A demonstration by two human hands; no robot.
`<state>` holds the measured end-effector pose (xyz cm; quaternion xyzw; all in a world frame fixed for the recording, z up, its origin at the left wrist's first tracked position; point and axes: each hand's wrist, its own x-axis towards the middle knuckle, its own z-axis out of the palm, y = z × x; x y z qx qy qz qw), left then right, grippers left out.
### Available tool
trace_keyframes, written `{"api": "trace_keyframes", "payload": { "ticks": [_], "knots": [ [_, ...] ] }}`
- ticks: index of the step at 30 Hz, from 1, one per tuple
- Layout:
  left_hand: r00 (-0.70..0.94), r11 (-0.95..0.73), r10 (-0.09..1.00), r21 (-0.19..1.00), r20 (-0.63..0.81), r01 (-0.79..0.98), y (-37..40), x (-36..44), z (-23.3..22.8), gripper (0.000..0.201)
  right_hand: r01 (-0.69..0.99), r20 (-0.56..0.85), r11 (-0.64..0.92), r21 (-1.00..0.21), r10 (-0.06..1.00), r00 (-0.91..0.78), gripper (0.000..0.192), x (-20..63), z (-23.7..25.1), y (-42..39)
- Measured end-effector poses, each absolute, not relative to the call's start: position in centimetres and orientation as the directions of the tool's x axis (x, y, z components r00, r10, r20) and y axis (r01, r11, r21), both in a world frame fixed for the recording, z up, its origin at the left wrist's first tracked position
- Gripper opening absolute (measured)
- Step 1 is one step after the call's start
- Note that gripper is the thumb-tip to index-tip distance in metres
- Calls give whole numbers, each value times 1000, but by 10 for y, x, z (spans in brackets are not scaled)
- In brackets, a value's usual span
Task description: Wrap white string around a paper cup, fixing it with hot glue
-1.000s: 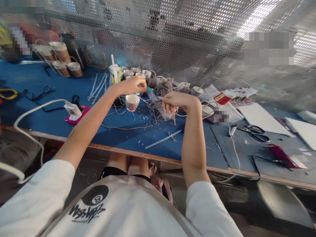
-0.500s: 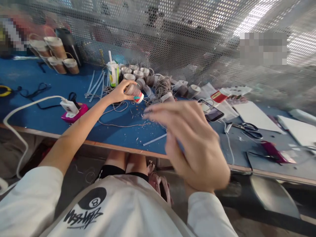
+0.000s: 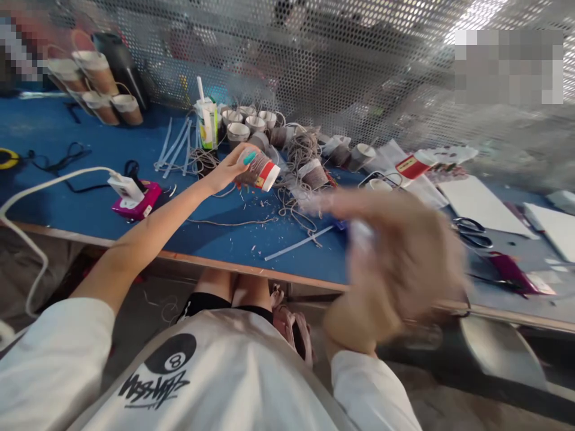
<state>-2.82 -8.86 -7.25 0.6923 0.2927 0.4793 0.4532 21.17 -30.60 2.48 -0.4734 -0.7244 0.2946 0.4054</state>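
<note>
My left hand (image 3: 237,166) is closed around a paper cup (image 3: 266,173), tilted over the blue table. Grey-brown cord wraps part of the cup, leaving a red and white band bare at its right end. A teal patch shows by my fingertips. My right hand (image 3: 404,257), raised close to the camera, is smeared by motion, so its fingers cannot be made out. Beyond it lies a tangle of cord (image 3: 302,149) with another cord-wrapped cup (image 3: 313,175) beside it. Several wrapped cups (image 3: 238,133) stand behind my left hand.
Clear sticks (image 3: 177,146) and a drink carton (image 3: 207,123) are at the back. Handled cups (image 3: 101,75) stand far left, near a pink power strip (image 3: 142,206). Scissors (image 3: 474,232) and white boards (image 3: 485,206) lie right. A perforated metal screen (image 3: 314,72) borders the table.
The cup in my left hand has turned, showing more of its red band. My right hand has moved right and blurred further. The view has shifted slightly.
</note>
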Motion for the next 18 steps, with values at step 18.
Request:
{"api": "trace_keyframes", "payload": {
  "ticks": [18],
  "knots": [
    [408,-716,688,651,600,252,-85,5,-130,131,485,281,263,-834,959,-37,46,177,-74,-160]
  ]
}}
